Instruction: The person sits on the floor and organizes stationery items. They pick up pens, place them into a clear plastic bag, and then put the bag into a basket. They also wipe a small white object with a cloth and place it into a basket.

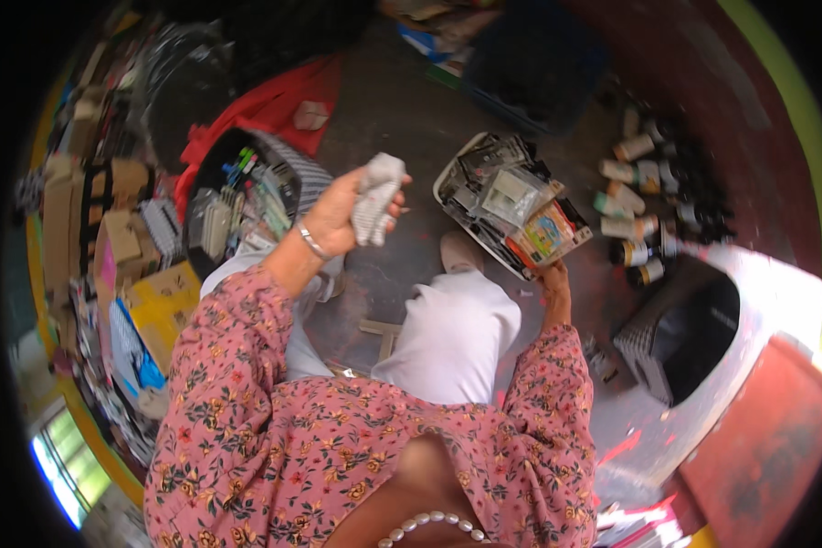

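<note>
My left hand (338, 215) is raised over my lap and closed around a small grey-white packet (374, 196) with striped print. My right hand (554, 279) reaches down to the near edge of a white tray (447, 178) on the floor, touching the colourful packets (543, 233) stacked in it; whether the fingers grip one I cannot tell. The tray holds several clear and dark wrapped packs. My white trousers and one white shoe (458, 251) show between the two hands.
A black basket (237, 196) full of small items stands at my left, beside cardboard boxes (110, 228). Several small bottles (635, 196) lie on the floor at right. An empty dark crate (685, 333) sits near my right elbow. A red cloth (274, 105) lies behind.
</note>
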`<state>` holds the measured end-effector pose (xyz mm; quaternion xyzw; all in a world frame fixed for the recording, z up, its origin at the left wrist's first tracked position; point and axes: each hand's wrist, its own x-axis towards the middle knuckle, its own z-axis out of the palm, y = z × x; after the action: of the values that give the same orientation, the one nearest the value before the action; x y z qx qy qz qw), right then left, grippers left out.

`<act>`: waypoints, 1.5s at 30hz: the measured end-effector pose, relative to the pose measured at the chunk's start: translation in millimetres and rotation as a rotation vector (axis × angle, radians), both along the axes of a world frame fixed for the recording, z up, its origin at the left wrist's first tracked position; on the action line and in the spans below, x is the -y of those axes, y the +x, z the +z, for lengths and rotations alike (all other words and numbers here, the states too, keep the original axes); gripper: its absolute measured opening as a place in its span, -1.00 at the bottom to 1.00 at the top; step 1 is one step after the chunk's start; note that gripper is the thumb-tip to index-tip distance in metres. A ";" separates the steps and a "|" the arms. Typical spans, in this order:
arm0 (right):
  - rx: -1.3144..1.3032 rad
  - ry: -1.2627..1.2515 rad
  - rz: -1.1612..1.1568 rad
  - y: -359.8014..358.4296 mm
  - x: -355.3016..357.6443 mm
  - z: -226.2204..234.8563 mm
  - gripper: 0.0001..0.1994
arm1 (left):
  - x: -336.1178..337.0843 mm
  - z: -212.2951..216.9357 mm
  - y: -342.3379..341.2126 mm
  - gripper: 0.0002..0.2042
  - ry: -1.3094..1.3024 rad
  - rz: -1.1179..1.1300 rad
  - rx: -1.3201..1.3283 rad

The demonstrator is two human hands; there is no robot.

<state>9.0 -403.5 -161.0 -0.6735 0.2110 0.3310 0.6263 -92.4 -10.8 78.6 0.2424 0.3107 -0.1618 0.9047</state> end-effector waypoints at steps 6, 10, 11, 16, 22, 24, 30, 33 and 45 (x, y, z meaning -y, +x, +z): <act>-0.045 0.190 0.083 16.3 -102.5 4.7 -0.62 | 12.5 9.3 -0.5 -0.68 -0.121 -0.058 -0.055; -0.069 0.197 0.169 17.5 -148.1 9.6 -0.65 | 28.9 17.6 5.6 -0.67 -0.126 -0.068 -0.039; -0.071 0.194 0.198 15.4 -160.1 9.1 -0.66 | 27.1 19.7 3.9 -0.67 -0.131 -0.042 -0.030; -0.089 0.165 0.285 0.9 -215.9 6.5 -0.69 | 12.5 41.9 6.8 -0.68 -0.173 0.061 -0.028; -0.044 0.168 0.219 -28.1 -291.8 0.3 -0.71 | 2.6 53.9 -2.0 -0.65 -0.190 0.011 0.002; -0.181 0.405 0.085 -38.9 -311.5 7.2 -0.74 | 16.9 52.0 -3.4 -0.65 -0.221 0.042 0.005; -0.527 0.421 0.065 -35.5 -383.6 -17.9 -0.75 | 9.9 57.2 -4.1 -0.66 -0.189 0.072 0.015; -0.527 0.437 0.112 -40.3 -404.7 -18.4 -0.79 | 5.1 56.1 -6.9 -0.68 -0.219 0.096 0.009; 0.067 0.174 1.250 124.5 -382.5 66.4 -0.81 | -10.9 58.6 -12.5 -0.61 -0.284 0.175 0.065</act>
<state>133.6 -21.1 -94.6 -0.6260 -0.2700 0.6292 0.3734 -104.8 0.1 137.2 0.0891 0.2752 -0.1166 0.9501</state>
